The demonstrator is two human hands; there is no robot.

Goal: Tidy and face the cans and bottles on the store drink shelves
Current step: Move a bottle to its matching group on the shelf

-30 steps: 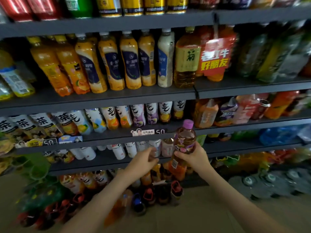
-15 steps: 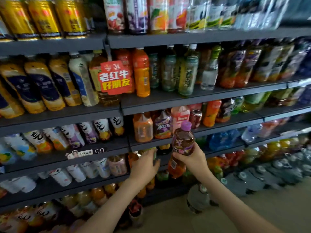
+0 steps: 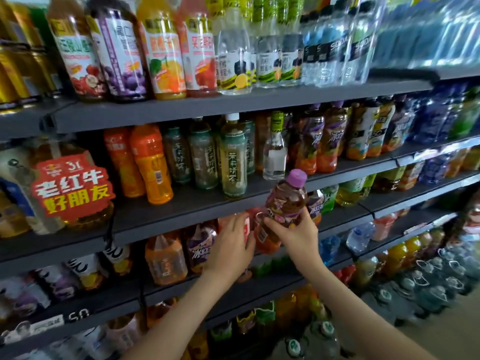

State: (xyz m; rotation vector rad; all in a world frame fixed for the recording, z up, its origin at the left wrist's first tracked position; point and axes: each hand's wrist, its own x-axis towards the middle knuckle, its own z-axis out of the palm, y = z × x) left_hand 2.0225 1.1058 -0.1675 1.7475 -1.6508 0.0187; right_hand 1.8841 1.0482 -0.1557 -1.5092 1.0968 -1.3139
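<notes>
A person stands facing tall store drink shelves, both bare arms reaching forward. The right hand [image 3: 298, 232] holds a tea bottle with a purple cap [image 3: 285, 201], its grip wrapped round the lower body so the bottle tilts slightly left in front of the grey shelf edge [image 3: 181, 211]. The left hand [image 3: 231, 245] lies with fairly straight fingers against a pink-labelled bottle [image 3: 246, 226] standing on the shelf below, its grip wide and holding nothing.

Compared with a second ago, the person has moved to the right along the aisle. The red promotional sign [image 3: 72, 188] now hangs far to the left, and the carried bottle has risen to the shelf bay. Bottles with similar purple labels [image 3: 332, 141] stand on the shelf above and to the right. That probably means the stray bottle is being taken to its own kind, though it has not yet been set down.
</notes>
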